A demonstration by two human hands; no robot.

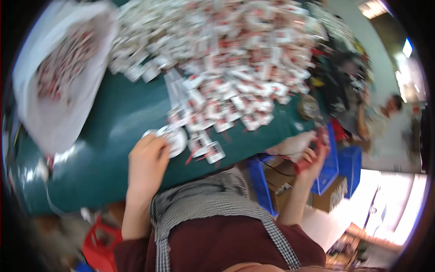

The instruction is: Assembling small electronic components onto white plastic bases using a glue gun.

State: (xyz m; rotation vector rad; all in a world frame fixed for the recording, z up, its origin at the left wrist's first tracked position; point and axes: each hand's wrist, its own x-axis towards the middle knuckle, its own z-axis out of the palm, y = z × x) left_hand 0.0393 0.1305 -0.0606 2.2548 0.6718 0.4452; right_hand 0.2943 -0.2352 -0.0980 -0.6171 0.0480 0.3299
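My left hand (147, 158) rests at the near edge of the green table, its fingers curled together. Its fingertips meet a flat white round thing (180, 141); what they pinch is hidden. Off the table's edge on the right, my right hand (313, 158) is wrapped round a red handheld thing (302, 165), blurred by motion. Beside that hand lies a pale pinkish bag or cloth (291, 147). Small white cards with red marks (214, 152) lie just right of my left hand. Behind them spreads a big heap of similar carded packets (253, 59).
A white sack (93, 106) holding red-and-white pieces stands at the left of the green table (108, 136). Blue crates (327, 167) and cardboard boxes (277, 179) sit below on the right. A red stool (97, 249) is at lower left. Another person (378, 119) is at the far right.
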